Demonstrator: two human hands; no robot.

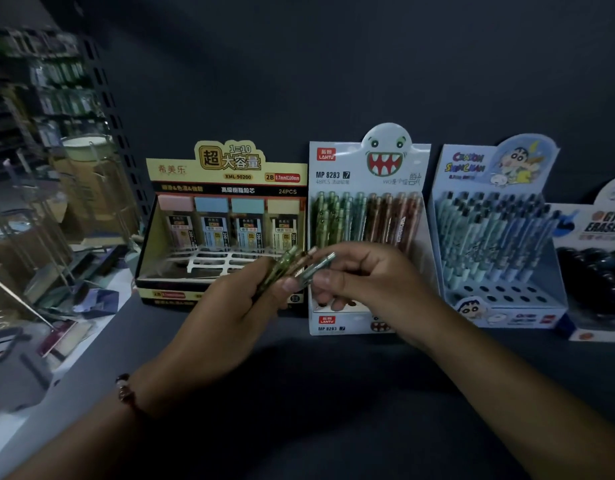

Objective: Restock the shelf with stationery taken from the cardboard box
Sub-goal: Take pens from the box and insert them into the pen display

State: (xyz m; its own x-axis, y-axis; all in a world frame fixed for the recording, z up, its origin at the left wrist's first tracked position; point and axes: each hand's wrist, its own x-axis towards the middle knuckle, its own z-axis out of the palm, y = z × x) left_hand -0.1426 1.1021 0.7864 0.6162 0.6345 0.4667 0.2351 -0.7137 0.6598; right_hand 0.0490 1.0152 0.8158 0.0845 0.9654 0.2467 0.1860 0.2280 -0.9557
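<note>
My left hand point(236, 306) grips a small bunch of mechanical pencils point(292, 263), green, brown and teal, with their tops pointing up and right. My right hand point(365, 275) pinches the teal pencil of that bunch between thumb and fingers. Both hands hover in front of the white monster-face pencil display box point(368, 161), which stands on the dark shelf point(299, 393) and holds several green and brown pencils upright. The cardboard box is not in view.
Left of the monster box stands a yellow-and-black pencil-lead display point(226, 181) with its front rows bare. To the right are a blue cartoon pencil display point(493, 209) and an eraser display point(600, 251). The shelf's left edge drops to a cluttered aisle.
</note>
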